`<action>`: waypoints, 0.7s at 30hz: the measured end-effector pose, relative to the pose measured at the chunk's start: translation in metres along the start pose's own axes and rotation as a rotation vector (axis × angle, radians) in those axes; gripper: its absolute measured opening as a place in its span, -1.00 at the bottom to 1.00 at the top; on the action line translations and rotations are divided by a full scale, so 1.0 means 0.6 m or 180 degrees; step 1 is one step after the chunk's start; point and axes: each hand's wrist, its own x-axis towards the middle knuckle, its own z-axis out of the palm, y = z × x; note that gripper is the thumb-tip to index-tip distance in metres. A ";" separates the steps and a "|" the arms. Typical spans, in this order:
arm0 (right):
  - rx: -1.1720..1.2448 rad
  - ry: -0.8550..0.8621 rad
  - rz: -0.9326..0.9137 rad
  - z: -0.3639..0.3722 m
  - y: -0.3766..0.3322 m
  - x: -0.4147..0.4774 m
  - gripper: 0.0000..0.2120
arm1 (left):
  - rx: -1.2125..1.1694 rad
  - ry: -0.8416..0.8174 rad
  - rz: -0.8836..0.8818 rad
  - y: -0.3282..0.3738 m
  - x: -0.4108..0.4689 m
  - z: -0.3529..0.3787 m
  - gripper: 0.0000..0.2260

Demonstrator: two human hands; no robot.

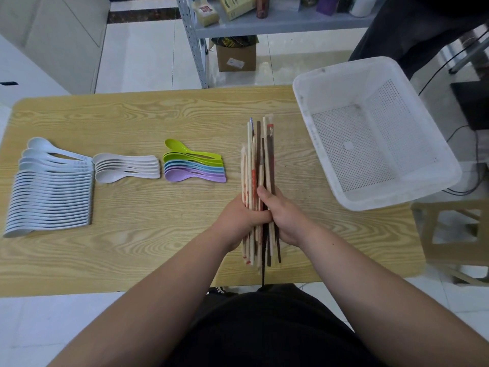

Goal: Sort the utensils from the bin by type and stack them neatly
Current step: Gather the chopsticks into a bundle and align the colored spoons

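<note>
A bundle of chopsticks (258, 160), pale wood and dark brown, points away from me over the wooden table (148, 247). My left hand (239, 221) and my right hand (284, 218) both grip the bundle near its lower half, fingers curled round it. At the table's left lies a long row of pale blue spoons (50, 192). Beside it sits a short stack of white spoons (127, 166), and further right a stack of green, blue and purple spoons (194, 165). The white perforated bin (375, 139) at the right holds nothing that I can see.
The bin overhangs the table's right edge. A wooden stool (455, 234) stands right of the table. Beyond the far edge are a metal shelf (195, 41), a cardboard box (236, 58) and a person's dark trouser leg (412, 30).
</note>
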 end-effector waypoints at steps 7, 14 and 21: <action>0.0197 -0.0092 -0.0198 -0.007 -0.006 0.002 -0.63 | -0.0734 -0.0176 -0.0276 0.012 0.001 -0.003 -0.51; -0.0359 -0.0199 -0.0229 -0.013 -0.016 0.006 -0.10 | -0.0549 -0.0242 0.0026 0.026 0.004 -0.008 -0.56; -0.0288 -0.0307 -0.0075 -0.021 -0.045 0.018 -0.23 | 0.0387 0.0125 0.0301 0.056 0.011 -0.004 -0.72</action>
